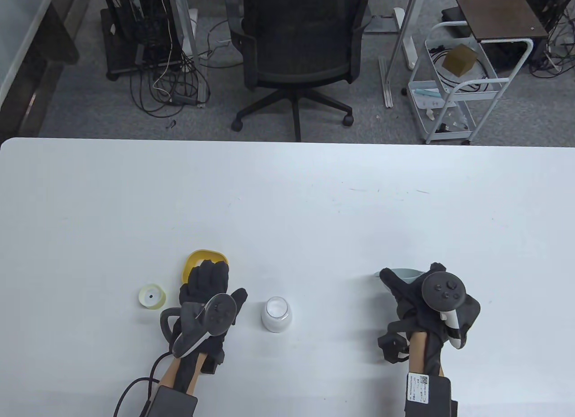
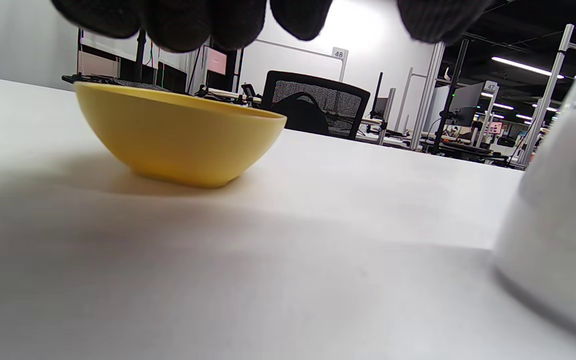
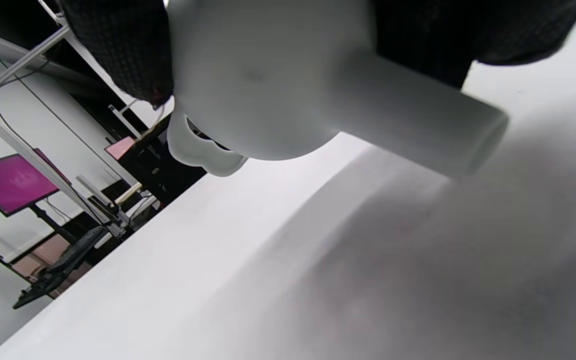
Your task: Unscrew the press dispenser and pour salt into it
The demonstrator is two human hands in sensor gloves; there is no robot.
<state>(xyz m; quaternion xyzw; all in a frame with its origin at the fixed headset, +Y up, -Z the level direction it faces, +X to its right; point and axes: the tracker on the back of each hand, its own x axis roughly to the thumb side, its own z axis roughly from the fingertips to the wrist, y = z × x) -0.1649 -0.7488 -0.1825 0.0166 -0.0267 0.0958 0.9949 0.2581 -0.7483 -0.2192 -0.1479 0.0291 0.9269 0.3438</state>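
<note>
On the white surface (image 1: 287, 197) we see the open jar (image 1: 276, 314), white salt inside, between our hands. Our left hand (image 1: 207, 291) hovers open over the yellow bowl (image 1: 194, 261), beside the loose cap (image 1: 152, 296). Our right hand (image 1: 415, 296) grips what looks like a grey funnel (image 3: 288, 85).

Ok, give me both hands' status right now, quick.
Left hand: fingers spread above the yellow bowl, holding nothing.
Right hand: gripping a pale grey funnel above the table.
</note>
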